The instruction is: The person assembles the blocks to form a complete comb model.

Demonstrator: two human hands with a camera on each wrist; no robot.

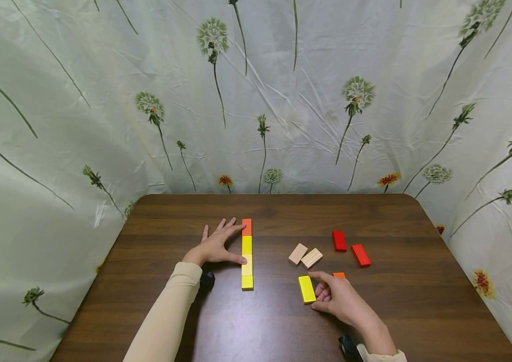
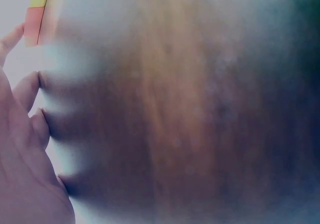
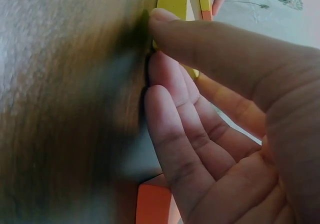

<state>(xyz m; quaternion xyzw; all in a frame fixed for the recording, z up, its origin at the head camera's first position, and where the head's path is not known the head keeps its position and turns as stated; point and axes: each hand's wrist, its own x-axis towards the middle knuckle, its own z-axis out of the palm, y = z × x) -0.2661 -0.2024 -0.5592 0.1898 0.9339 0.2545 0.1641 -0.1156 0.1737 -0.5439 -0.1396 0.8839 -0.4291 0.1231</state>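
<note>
A straight row of small blocks runs along the table: an orange block (image 1: 247, 228) at the far end, then a yellow block (image 1: 247, 245), a paler yellow block (image 1: 247, 266) and another yellow block (image 1: 247, 283). My left hand (image 1: 215, 247) lies beside the row with its fingers spread. Its index fingertip touches the orange block and its thumb touches the paler one. To the right, my right hand (image 1: 339, 296) pinches a separate yellow block (image 1: 307, 289) between thumb and index finger. The other fingers curl in beside this block in the right wrist view.
Two plain wooden blocks (image 1: 312, 258) lie beyond the right hand. Two red blocks (image 1: 339, 241) lie farther right. Another orange block (image 3: 153, 203) is partly hidden behind the right hand in the head view. A flowered cloth (image 1: 301, 125) hangs behind the brown table (image 1: 170, 322).
</note>
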